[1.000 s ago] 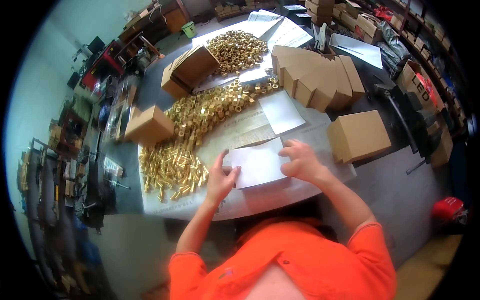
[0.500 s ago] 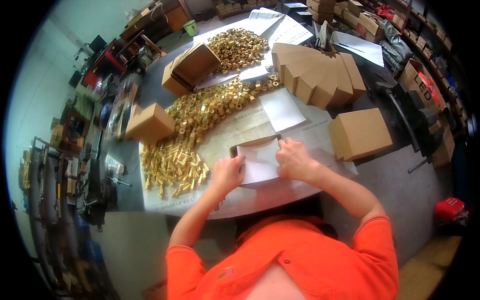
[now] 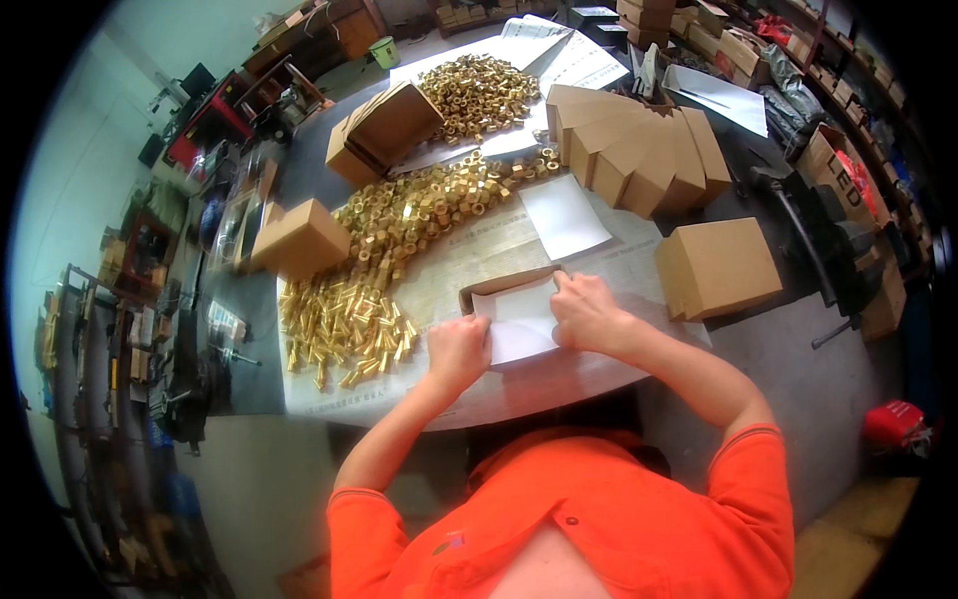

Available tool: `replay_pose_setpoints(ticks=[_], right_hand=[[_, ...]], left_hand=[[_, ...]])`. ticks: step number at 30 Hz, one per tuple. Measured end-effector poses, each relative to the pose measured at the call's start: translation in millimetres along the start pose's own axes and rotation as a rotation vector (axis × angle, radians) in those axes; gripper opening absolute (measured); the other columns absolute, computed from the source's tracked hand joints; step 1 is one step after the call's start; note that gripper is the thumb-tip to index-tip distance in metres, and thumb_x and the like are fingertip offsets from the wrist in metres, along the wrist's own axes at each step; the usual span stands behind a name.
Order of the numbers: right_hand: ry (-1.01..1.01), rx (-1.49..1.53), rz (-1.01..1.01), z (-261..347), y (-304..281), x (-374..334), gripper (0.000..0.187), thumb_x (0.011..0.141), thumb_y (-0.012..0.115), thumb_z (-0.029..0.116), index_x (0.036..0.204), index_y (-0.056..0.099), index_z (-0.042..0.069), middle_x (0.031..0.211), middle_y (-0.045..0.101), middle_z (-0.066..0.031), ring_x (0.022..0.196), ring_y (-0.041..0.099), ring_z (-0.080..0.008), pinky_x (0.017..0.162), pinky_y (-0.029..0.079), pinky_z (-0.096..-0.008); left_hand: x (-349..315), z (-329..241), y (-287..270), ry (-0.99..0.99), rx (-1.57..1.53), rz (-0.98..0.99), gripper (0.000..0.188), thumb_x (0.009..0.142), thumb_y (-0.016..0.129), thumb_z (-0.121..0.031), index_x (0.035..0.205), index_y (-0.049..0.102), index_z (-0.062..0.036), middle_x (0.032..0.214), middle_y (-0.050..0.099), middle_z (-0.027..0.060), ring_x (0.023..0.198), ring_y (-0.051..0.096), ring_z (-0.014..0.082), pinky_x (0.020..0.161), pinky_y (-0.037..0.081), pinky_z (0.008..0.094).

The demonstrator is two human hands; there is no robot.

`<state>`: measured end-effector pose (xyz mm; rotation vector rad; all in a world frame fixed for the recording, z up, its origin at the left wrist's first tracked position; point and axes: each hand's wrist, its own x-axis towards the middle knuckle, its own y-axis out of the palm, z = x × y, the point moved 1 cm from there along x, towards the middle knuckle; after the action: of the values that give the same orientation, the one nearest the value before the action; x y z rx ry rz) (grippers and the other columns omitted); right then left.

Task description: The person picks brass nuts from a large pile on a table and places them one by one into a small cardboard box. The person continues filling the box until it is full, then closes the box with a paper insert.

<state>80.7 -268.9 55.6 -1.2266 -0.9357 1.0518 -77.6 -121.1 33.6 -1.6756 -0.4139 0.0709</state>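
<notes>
Visibly, left hand (image 3: 460, 351) and right hand (image 3: 587, 313) grasp opposite ends of a cardboard box (image 3: 507, 282), fingers curled, white paper sheet (image 3: 521, 325) within.

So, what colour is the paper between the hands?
The paper is white; the head view shows it.

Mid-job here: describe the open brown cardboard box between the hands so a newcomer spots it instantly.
Find the big, partly paper-covered table. Near its closest edge, between the person's left hand and right hand, is an open brown cardboard box. Unlike the other brown cardboard boxes, it has a white paper sheet across its opening.
</notes>
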Motion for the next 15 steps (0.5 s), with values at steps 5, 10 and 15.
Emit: replay_pose_setpoints(ticks=[5,10,15], right_hand=[[0.045,0.014,-0.031,5.4,-4.7,-4.7,0.017,0.063,0.061,0.015,0.073,0.068,0.003,0.092,0.057,-0.0171,0.082,0.059,-0.0292,0.071,0.050,-0.0368],[-0.220,0.058,-0.108,34.3,-5.0,-19.4,0.045,0.066,0.061,0.016,0.108,0.062,0.002,0.112,0.054,-0.0220,0.110,0.050,-0.0368,0.091,0.043,-0.0440],[-0.186,0.083,0.042,43.5,24.9,-23.8,0.066,0.070,0.061,0.022,0.134,0.049,0.011,0.136,0.038,-0.0272,0.129,0.031,-0.0503,0.104,0.024,-0.0618]], left_hand=[[0.7,-1.2,0.3,0.014,-0.045,-0.048,0.009,0.073,0.060,-0.014,0.067,0.057,-0.0074,0.067,0.061,0.0116,0.062,0.062,0.0330,0.053,0.046,0.0452],[0.7,-1.3,2.4,-0.004,-0.014,-0.030,0.009,0.073,0.061,-0.016,0.068,0.060,-0.0084,0.068,0.062,0.0104,0.061,0.062,0.0317,0.052,0.046,0.0441],[-0.1,0.0,1.5,0.019,0.013,0.007,0.009,0.074,0.062,-0.019,0.074,0.066,-0.0113,0.068,0.063,0.0074,0.062,0.063,0.0290,0.052,0.046,0.0422]])
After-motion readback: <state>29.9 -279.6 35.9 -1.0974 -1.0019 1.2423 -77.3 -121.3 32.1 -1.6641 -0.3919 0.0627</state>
